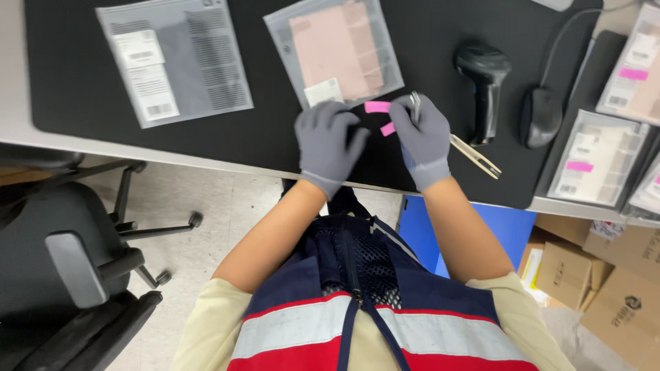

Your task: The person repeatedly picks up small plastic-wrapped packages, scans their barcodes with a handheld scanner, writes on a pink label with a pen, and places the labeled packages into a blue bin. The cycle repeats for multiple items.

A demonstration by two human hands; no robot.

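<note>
Both my hands wear grey gloves and hover over the black desk mat [227, 130] near its front edge. My left hand [328, 141] pinches one end of a small pink sticker strip [378, 108]. My right hand [423, 137] grips metal tweezers [474, 154], whose tips point up by the strip, and a second pink bit [388, 129] shows between the two hands. Just beyond them lies a clear bag with a pink sheet and a white label [335, 49].
A grey bag with white labels [173, 58] lies at the mat's left. A black handheld scanner [483, 82] and a mouse [540, 117] sit right of my hands. Labelled bags [598, 158] stack at far right. An office chair [69, 268] stands left; cardboard boxes [605, 275] sit below right.
</note>
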